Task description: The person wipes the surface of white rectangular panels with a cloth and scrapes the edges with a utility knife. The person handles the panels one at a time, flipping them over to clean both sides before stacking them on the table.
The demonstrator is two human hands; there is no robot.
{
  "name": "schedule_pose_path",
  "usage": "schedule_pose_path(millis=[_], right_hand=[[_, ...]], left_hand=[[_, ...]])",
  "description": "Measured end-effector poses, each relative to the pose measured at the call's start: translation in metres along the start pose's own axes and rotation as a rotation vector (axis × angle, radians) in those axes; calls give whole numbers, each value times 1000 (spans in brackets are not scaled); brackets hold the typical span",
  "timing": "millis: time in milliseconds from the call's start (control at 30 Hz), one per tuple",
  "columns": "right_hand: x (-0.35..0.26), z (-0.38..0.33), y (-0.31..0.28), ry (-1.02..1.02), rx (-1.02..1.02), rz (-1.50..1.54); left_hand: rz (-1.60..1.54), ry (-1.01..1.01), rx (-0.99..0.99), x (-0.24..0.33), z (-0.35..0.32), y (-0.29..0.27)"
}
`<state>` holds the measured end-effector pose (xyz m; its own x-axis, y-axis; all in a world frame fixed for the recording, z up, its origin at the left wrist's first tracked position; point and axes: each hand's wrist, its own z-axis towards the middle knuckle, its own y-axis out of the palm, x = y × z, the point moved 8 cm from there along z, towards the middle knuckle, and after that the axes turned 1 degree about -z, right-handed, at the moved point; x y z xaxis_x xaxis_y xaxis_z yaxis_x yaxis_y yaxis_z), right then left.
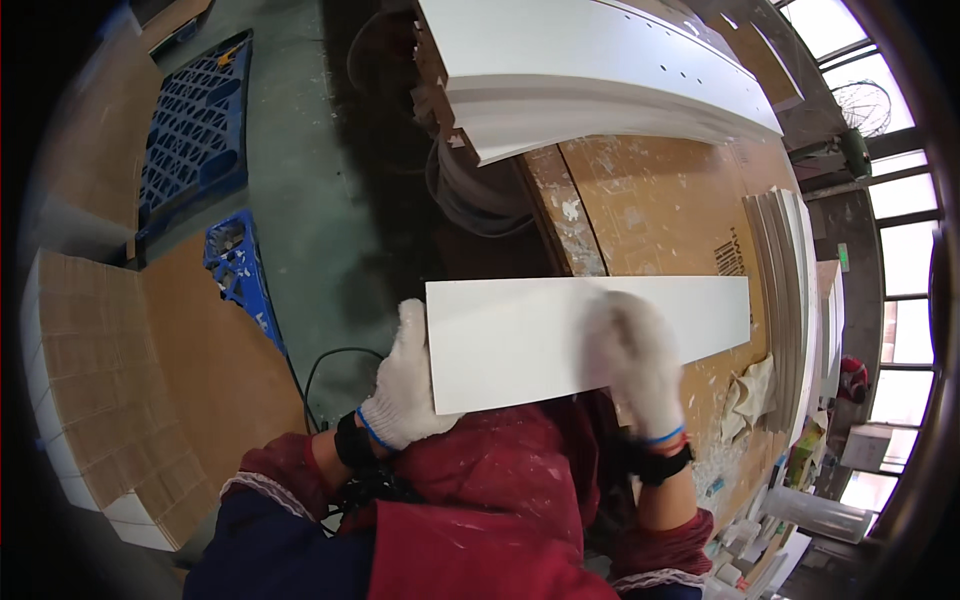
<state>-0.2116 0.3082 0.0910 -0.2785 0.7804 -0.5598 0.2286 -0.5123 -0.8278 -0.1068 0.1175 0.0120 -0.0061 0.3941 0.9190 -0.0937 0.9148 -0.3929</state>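
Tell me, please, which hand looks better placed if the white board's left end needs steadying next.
Likely the left hand: it is against the white board at that end, whereas the right hand, blurred, is over the board's face farther right.

Light is shed by glaring windows (910, 262) past the right edge of the worktop (650, 200); the right hand (640, 365) is blurred.
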Motion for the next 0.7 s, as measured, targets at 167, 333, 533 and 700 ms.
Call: schedule_pose_path(millis=[167, 333, 533, 700], right_hand=[[107, -44, -75, 206, 238, -296], [52, -53, -30, -60, 222, -519], [-67, -92, 91, -441, -701, -450], [-6, -62, -3, -199, -48, -114]], left_hand=[[-628, -71, -80, -18, 0, 27], [-1583, -536, -119, -13, -5, 45], [-1664, -624, -72, 7, 0, 48], [-1202, -420, -72, -17, -4, 40]])
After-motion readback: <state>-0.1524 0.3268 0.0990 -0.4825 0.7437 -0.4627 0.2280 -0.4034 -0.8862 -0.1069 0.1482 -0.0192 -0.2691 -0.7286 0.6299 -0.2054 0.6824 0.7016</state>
